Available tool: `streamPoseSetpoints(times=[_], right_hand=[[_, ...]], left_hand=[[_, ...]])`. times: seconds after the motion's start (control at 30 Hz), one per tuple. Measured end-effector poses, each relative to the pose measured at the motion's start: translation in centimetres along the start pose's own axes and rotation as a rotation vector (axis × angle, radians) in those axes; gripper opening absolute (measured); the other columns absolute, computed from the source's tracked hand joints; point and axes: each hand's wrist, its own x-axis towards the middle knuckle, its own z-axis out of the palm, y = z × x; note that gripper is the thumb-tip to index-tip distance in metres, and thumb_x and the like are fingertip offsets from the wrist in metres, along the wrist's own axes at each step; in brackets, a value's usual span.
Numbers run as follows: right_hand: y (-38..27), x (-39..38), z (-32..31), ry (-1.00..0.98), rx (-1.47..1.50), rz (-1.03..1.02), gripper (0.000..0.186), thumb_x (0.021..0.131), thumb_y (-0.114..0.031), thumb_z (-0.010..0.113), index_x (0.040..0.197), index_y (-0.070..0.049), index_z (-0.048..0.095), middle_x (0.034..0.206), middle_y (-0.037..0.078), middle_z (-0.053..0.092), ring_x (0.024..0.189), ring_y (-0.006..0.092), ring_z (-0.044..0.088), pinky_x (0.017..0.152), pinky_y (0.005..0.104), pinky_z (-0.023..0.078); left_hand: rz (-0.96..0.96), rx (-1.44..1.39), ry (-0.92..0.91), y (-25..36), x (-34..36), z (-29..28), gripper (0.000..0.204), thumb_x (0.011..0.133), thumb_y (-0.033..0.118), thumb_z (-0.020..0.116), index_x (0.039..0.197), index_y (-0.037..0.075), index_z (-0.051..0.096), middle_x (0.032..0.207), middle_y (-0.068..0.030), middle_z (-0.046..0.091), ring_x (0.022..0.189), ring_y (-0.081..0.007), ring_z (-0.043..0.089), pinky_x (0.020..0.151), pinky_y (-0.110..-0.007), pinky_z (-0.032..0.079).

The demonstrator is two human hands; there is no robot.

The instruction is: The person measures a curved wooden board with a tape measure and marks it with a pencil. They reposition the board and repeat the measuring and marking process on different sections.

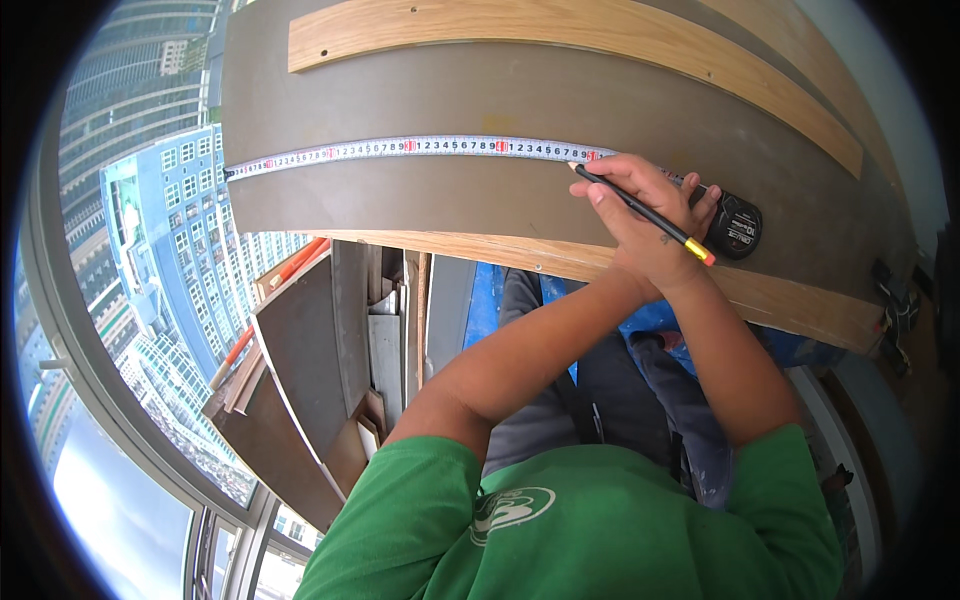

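Note:
A tape measure [737, 226] with a black case lies on the brown board [400, 190]. Its pale blade [450, 147] runs out leftward to the board's left edge. My forearms cross at the wrists. My right hand [650, 205] pinches a black pencil [645, 212], its point at the blade and its yellow-and-red end toward me. Mostly hidden beneath it, my left hand [706, 203] shows fingers bent against the tape measure's case.
A light wooden strip [480, 25] lies along the board's far part, and another wooden edge [570, 262] runs along its near side. Several dark panels [300, 340] lean at the lower left beside a window [150, 400]. A black clamp-like tool [893, 300] sits at the right end.

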Motion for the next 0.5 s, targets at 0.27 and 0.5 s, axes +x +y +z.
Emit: streamPoseSetpoints(times=[0.27,0.5], right_hand=[[2.5,1.4,1.8,-0.005,0.045,0.005,0.016,0.094,-0.005,0.073,0.109,-0.003,0.067,0.092,0.004,0.071,0.086,0.0107,0.067,0.080,0.0255,0.053],[3.7,1.3,2.5,0.018,-0.107,-0.091,0.015,0.091,-0.006,0.073,0.103,-0.004,0.066,0.088,0.006,0.069,0.081,0.0186,0.065,0.076,0.0316,0.053]], left_hand=[[0.077,0.252,0.080,0.2,0.1,0.1,0.088,0.076,0.052,0.067,0.145,-0.002,0.054,0.166,-0.0149,0.039,0.157,-0.0437,0.025,0.127,-0.064,0.012],[0.049,0.252,0.065,0.3,0.2,0.1,0.091,0.074,0.050,0.073,0.146,-0.001,0.054,0.167,-0.0134,0.036,0.157,-0.0428,0.025,0.128,-0.063,0.012]])
